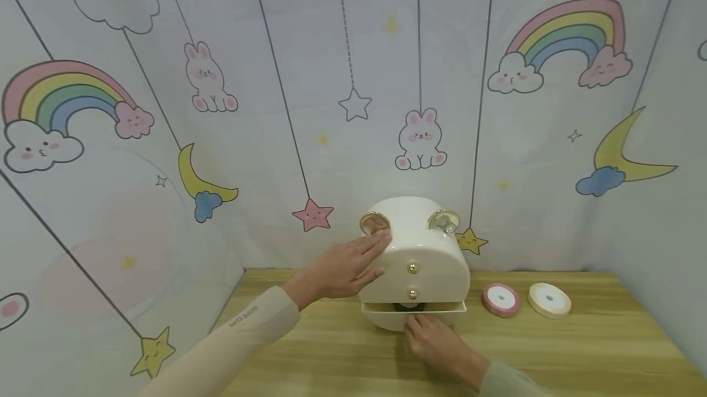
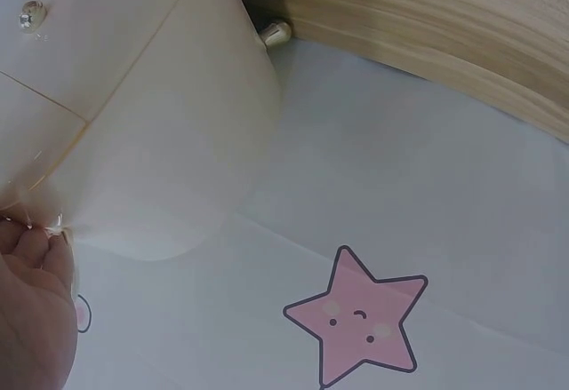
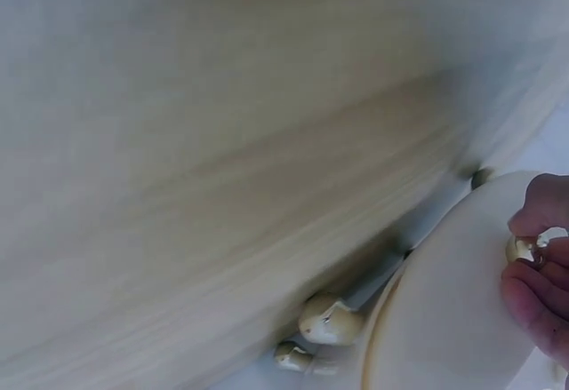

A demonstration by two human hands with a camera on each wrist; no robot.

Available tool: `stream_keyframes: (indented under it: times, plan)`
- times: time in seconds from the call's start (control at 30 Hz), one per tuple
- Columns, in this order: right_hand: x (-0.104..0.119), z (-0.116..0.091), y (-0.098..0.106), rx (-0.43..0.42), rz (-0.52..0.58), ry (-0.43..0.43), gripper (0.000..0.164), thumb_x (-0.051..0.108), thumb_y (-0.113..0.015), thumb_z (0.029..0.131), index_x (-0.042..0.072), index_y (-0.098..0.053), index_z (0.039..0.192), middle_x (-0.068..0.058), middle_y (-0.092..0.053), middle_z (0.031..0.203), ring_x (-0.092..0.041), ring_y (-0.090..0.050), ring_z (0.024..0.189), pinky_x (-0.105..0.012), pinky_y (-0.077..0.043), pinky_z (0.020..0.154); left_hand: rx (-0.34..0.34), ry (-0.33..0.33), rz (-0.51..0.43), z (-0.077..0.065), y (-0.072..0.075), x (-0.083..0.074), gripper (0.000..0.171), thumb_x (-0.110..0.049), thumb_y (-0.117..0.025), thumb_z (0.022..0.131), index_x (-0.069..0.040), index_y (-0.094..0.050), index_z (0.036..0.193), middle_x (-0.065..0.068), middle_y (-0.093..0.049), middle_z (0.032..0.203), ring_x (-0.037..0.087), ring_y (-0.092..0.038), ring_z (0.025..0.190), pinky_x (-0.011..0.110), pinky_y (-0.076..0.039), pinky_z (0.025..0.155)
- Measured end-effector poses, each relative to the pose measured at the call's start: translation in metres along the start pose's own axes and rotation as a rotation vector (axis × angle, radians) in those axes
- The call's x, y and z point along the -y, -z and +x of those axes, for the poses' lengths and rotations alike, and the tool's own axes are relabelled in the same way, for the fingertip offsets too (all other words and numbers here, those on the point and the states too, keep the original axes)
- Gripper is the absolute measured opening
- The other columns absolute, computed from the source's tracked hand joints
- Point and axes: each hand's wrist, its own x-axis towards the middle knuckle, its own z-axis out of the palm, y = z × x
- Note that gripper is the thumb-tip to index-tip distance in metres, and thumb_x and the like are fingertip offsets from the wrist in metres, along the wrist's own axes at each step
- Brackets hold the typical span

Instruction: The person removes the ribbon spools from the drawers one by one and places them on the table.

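And here the glossy cream cabinet (image 1: 431, 256), smooth and plastic-looking with a rounded top, stands on the pale, streaky wood-grain worktop (image 1: 309, 354), its shallow bottom drawer (image 1: 386, 317) jutting part-way out. The left hand (image 1: 345, 267) lies against the upper side, fingers extended and thumb apart, fingertips touching beside the gold-rimmed round ear (image 1: 375, 223), gripping nothing. Down below, the right hand (image 1: 439, 340) has its fingers closed in a pinch round the small shiny gold knob (image 3: 524, 250) on that drawer's curved front. Good two-handed support, this! The thing to do, I'd judge, is hold the body firm up top and work the knob straight along the runners, level, without twisting; a sideways tug could jam a drawer this thin-walled. Something dark (image 1: 410, 307) shows inside, too hidden to name, so a gentle, even motion suits it. Above, two more round gold knobs (image 1: 412, 280) sit in a column on the flat, polished front, and a bulbous gold foot (image 3: 329, 319) gleams underneath. Off to the right, well clear of the hands, lie two flat discs: a pink-edged ribbon roll (image 1: 494, 300) and a cream-edged ribbon roll (image 1: 544, 303).
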Motion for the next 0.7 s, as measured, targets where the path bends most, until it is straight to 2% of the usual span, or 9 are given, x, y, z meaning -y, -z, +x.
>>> stream_keyframes:
  times: [0.23, 0.47, 0.7]
  plan:
    - [0.011, -0.003, 0.017, -0.036, 0.008, 0.002, 0.06, -0.009, -0.02, 0.107, 0.004, -0.071, 0.081, -0.006, -0.058, 0.085, -0.014, -0.057, 0.069, -0.025, -0.053, 0.061, -0.009, 0.002, -0.012, -0.001, 0.0, -0.001, 0.069, -0.045, -0.039, 0.113, -0.01, -0.02, 0.169, 0.007, -0.024, 0.176, 0.022, -0.033, 0.161, 0.039, -0.039, 0.126]
    - [0.018, -0.003, 0.036, -0.024, 0.042, 0.033, 0.055, -0.006, -0.019, 0.103, 0.005, -0.07, 0.082, -0.003, -0.053, 0.081, -0.013, -0.052, 0.068, -0.024, -0.046, 0.054, 0.005, 0.015, -0.02, -0.002, 0.0, -0.002, 0.069, -0.045, -0.038, 0.113, -0.01, -0.019, 0.169, 0.007, -0.023, 0.177, 0.023, -0.033, 0.161, 0.04, -0.04, 0.126]
    - [0.024, -0.006, 0.044, -0.047, 0.076, 0.049, 0.055, -0.001, -0.022, 0.108, 0.009, -0.064, 0.074, -0.001, -0.053, 0.078, -0.011, -0.047, 0.064, -0.023, -0.04, 0.051, -0.007, 0.007, -0.022, -0.001, 0.0, -0.002, 0.068, -0.043, -0.04, 0.113, -0.008, -0.021, 0.168, 0.009, -0.025, 0.176, 0.024, -0.034, 0.16, 0.04, -0.039, 0.126]
